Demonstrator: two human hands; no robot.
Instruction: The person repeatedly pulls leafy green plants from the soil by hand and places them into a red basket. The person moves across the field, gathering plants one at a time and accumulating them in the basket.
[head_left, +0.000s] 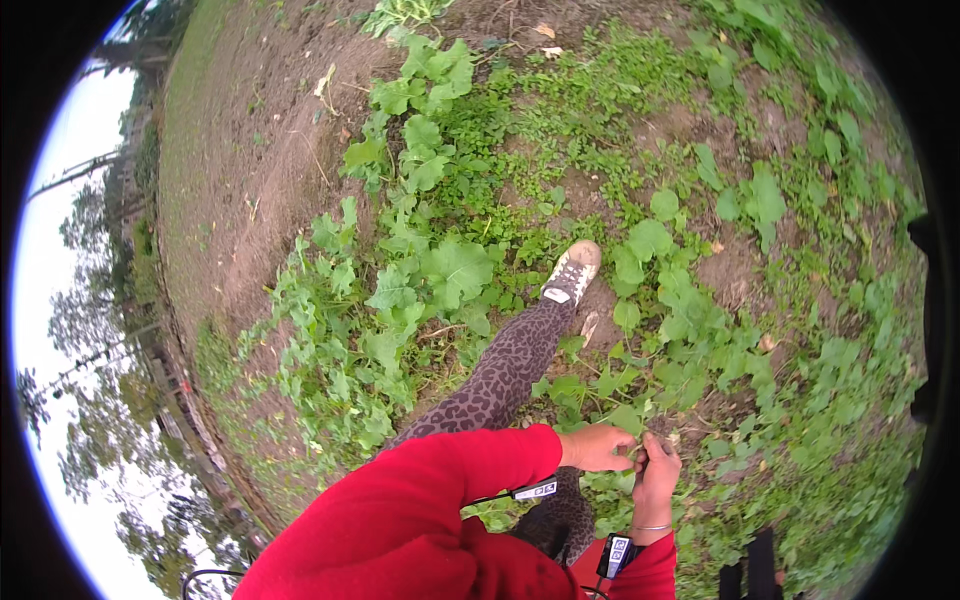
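Note:
My left hand (598, 448) comes in from the left in a red sleeve, its thumb and index finger pinched together. Close against it is my right hand (657, 474), with a thin bracelet at the wrist and its fingers bent inward. The fingertips of both hands meet around a thin green leaf stem (639, 452), mostly hidden by the fingers. A broad green leaf (625, 421) shows just beyond the fingertips; whether it belongs to this stem I cannot tell. Low leafy plants (679, 307) grow around and beyond the hands.
My foot in a pale laced shoe (576, 268) stands among the greens. Taller broad-leaved plants (457, 271) grow left of my patterned trouser leg (495, 375). Bare brown soil (247, 195) stretches further left, towards trees. Small devices (616, 556) are strapped at both wrists.

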